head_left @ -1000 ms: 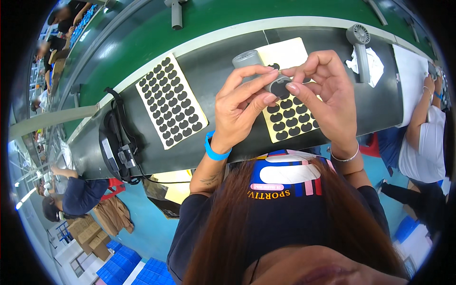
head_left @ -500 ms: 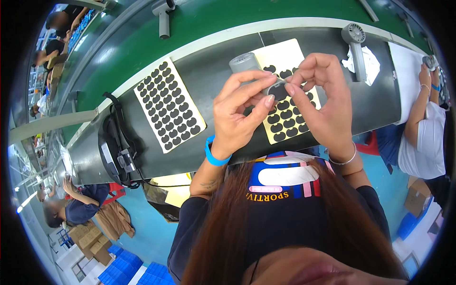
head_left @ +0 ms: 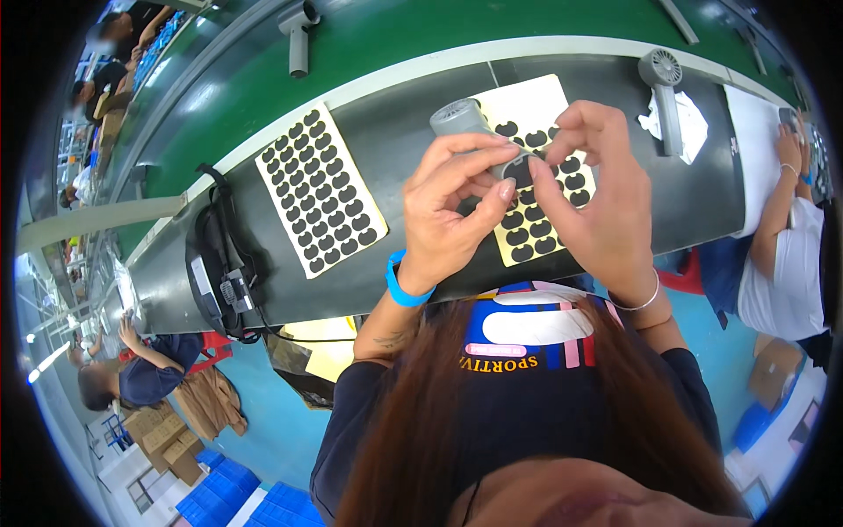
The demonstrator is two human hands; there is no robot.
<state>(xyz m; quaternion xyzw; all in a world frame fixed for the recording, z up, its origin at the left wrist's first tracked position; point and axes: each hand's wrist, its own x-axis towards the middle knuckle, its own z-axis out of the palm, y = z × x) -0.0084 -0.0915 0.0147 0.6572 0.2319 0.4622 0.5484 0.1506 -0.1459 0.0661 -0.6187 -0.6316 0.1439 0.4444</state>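
My left hand [head_left: 452,189] is closed around a grey rounded piece [head_left: 507,173] with a dark face. Its fingertips and thumb grip the edges. A grey fan head [head_left: 457,116] with a round grille shows just beyond these fingers; whether it joins the held piece is hidden. At the piece's right side, my right hand [head_left: 601,198] has its thumb tip against or very close to the dark face, its other fingers raised and apart. Under both hands lies a pale sheet [head_left: 536,92] of black notched oval stickers, partly covered by them.
A second sticker sheet [head_left: 327,189] lies left on the dark table [head_left: 421,114]. A black strapped device [head_left: 211,272] with a cable sits at the left edge. Another handheld fan [head_left: 667,101] rests on white wrapping at right. A green surface [head_left: 386,39] runs behind. Co-workers sit on both sides.
My right fingers have spread and lifted away from the thumb at the held piece. My left hand keeps its grip. The whole view has shifted slightly.
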